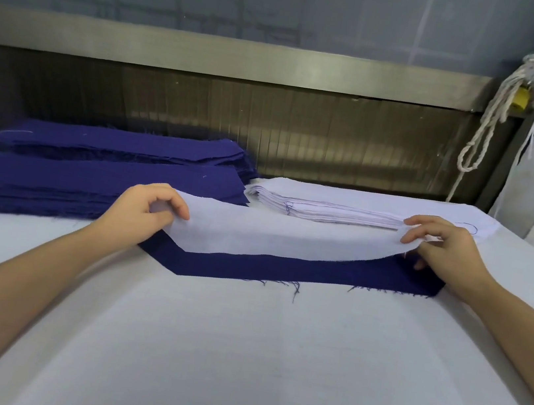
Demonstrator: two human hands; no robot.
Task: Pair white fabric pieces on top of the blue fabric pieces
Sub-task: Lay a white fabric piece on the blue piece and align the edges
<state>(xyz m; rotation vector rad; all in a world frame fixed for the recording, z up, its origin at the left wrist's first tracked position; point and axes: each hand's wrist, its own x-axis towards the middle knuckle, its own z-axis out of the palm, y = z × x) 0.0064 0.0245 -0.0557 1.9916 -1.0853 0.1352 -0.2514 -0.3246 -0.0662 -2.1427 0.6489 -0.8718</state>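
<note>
Now, the white-covered desk (pixel 236 353) gives a flat bed for matching. 2 blue stacks (pixel 97 191) wait far left, the white stack (pixel 344 207) just right of them, both within reach. 1 blue piece (pixel 282 274) lies flat up front, and the white piece (pixel 271 234) sags over its far side, ends lifted, near edges not yet matched. Left hand (pixel 144 204) and right hand (pixel 439 249) each pinch 1 end, pulling it taut for a creaseless landing.

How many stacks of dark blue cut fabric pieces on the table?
2. Rear dark blue fabric stack at far left; front dark blue fabric stack just before it. One single dark blue fabric piece lies apart, under the held white fabric piece.
</note>
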